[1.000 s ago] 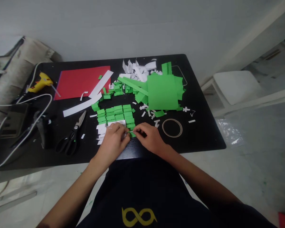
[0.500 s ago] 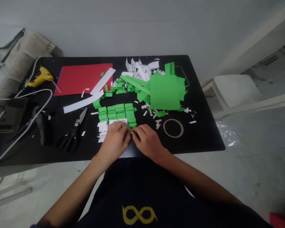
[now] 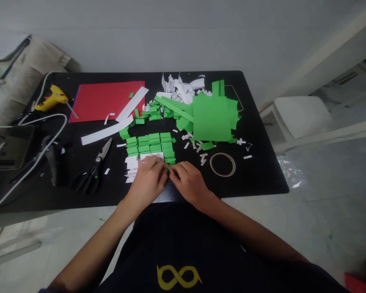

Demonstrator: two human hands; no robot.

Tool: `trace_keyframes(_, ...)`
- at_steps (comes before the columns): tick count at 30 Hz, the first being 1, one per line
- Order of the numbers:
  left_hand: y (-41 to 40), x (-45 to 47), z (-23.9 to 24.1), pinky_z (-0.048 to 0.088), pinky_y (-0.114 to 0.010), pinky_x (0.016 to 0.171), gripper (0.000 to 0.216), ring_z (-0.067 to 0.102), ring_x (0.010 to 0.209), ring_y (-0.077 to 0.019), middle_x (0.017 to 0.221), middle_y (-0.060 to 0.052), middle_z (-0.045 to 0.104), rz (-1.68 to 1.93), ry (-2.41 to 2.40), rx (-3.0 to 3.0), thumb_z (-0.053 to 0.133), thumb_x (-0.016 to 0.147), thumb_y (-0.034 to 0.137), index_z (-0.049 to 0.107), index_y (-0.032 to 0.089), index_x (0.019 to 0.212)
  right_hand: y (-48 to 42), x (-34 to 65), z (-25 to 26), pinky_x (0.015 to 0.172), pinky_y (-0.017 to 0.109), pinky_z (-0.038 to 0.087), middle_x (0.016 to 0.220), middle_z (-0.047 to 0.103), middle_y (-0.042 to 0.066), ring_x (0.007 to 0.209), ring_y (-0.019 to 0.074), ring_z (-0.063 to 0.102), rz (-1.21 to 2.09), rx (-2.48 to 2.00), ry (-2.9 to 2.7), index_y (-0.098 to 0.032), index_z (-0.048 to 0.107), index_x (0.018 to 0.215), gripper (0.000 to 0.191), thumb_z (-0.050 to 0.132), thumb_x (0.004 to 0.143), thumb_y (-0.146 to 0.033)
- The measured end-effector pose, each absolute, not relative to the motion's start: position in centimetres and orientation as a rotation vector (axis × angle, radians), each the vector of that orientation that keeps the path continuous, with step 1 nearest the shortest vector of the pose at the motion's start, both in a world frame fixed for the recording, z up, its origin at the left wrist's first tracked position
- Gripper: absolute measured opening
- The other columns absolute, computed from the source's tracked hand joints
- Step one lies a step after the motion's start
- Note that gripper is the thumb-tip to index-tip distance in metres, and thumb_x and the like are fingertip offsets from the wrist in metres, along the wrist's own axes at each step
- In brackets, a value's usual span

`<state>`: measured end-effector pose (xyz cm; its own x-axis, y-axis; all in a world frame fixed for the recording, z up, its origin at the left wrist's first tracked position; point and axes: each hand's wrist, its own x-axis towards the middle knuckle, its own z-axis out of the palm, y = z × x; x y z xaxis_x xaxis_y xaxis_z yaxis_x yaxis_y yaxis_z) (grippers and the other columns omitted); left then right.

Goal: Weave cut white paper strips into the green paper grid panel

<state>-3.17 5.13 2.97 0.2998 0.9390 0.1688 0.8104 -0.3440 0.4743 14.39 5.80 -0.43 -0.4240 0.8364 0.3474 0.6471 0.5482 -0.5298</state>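
Observation:
My left hand (image 3: pixel 151 176) and my right hand (image 3: pixel 187 178) meet near the table's front edge, fingers closed in a pinch. Between their fingertips a small green paper piece (image 3: pixel 168 167) shows, mostly hidden by the fingers. Just beyond lie rows of folded green paper pieces (image 3: pixel 149 143), laid side by side. Below those rows are white paper pieces (image 3: pixel 131 163), partly covered by my left hand. A ring is on one finger of that hand.
Black-handled scissors (image 3: pixel 93 173) lie left of the rows. A yellow glue gun (image 3: pixel 53 99) and cable are farther left, by a red sheet (image 3: pixel 110 101). Green sheets (image 3: pixel 212 118), white scraps (image 3: pixel 183 90) and a tape ring (image 3: pixel 222 165) lie at the right and back of the black table (image 3: pixel 256 179).
My right hand's fingertips have shifted very slightly to the right, and a bit more of the green piece shows between the hands. Everything else stays in place.

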Motion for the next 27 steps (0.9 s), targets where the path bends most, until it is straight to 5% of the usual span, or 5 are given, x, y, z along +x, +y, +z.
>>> trace_keyframes(27,5.11,-3.32,2.85,0.049,-0.045,0.088,0.017,0.057,0.096,-0.0279,0.098,-0.010,0.063,0.624,1.571,2.268,0.052,0.098,0.013,0.068,0.017,0.098,5.67,14.17,-0.46,0.077,0.033,0.053,0.086,0.070,0.008,0.083,0.0213,0.066,0.311,-1.155,-2.261,-0.017,0.068,0.090,0.026,0.050,0.109,-0.017)
